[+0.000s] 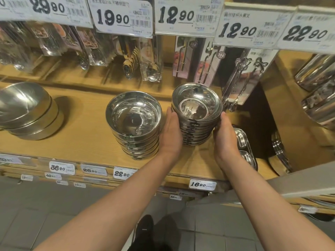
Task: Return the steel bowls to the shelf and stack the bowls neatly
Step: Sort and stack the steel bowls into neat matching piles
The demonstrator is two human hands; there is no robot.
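- Head view: left hand (171, 132) and right hand (225, 137) pressing flat against opposite sides of a stack of small steel bowls (196, 113), held between the palms, on or just above the wooden shelf (87, 140).
- Stack tilted; likely to slide apart or topple if squeezed unevenly or released before settling flat.
- Three bowl stacks counted: held one, middle stack (135, 122) just beside, larger stack (27, 111) far left.
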